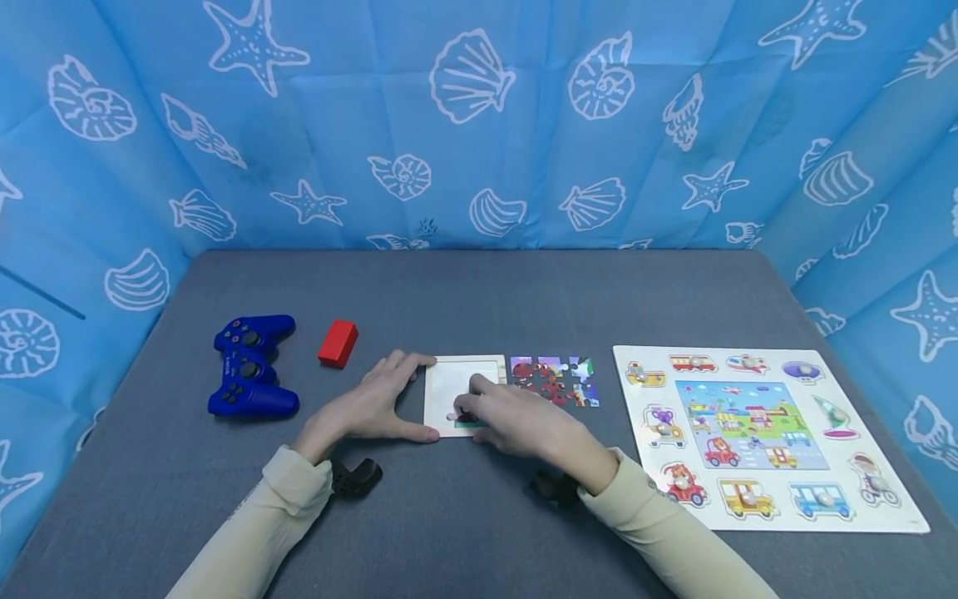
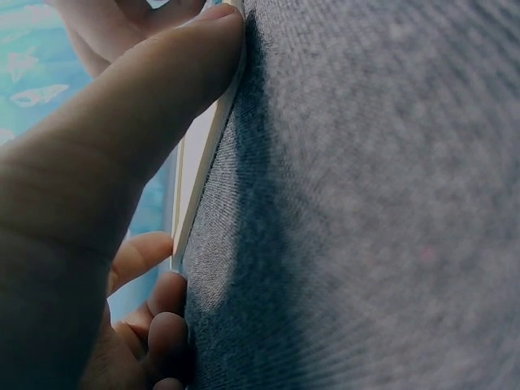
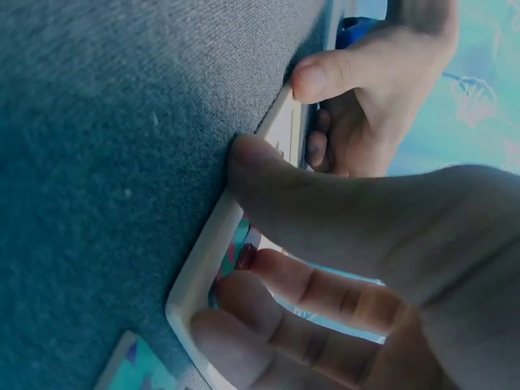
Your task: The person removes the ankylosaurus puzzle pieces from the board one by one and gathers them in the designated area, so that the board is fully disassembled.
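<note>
A small light wooden puzzle tray lies flat before me, with a few jigsaw pieces at its lower edge. My left hand holds the tray's left side between thumb and forefinger, one at each corner. My right hand reaches over the lower right part of the tray, its curled fingertips at a dark red jigsaw piece. In the right wrist view, the right thumb lies at the tray's near edge. Its fingers partly hide the piece. Loose jigsaw pieces lie right of the tray.
Further right lies a large white knob puzzle board with vehicle pictures. A red block and a blue game controller lie to the left. Behind the grey table hangs a blue shell-patterned curtain.
</note>
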### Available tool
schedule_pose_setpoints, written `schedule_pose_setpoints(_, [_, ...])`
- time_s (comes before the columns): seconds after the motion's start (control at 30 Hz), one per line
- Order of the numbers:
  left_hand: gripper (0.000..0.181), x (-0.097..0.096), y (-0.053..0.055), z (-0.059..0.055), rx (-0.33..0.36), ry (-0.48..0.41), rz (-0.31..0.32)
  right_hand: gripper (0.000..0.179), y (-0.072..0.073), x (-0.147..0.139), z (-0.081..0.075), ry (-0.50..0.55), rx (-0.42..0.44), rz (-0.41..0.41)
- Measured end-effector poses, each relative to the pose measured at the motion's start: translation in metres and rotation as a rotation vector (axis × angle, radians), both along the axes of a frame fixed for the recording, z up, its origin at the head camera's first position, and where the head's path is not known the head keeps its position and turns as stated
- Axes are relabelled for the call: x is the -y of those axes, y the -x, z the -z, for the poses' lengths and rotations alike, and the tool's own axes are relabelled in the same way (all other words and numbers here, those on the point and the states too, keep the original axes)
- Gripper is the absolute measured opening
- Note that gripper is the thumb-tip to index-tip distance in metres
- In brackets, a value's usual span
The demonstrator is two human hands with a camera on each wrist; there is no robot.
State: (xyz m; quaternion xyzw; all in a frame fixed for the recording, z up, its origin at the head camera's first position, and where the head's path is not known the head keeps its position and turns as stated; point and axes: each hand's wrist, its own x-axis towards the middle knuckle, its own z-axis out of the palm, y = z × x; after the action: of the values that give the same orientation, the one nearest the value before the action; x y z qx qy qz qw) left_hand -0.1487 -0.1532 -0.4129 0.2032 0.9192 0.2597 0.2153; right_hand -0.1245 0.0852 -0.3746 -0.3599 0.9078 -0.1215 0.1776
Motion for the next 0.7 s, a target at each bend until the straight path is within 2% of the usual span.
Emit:
schedule_pose_setpoints(0.37, [0.100,-0.0003,-0.0006,0.0011,-0.018,-0.005,0.004,0.035,0.0003,0.0015,0.0022,0.040,0.047,0.028])
schedule_pose_setpoints(0.7, [0.100,0.0002,-0.0008,0.0012,-0.015,-0.004,0.004,0.037,0.0002,-0.0017,0.0038,0.087,-0.017,-0.008])
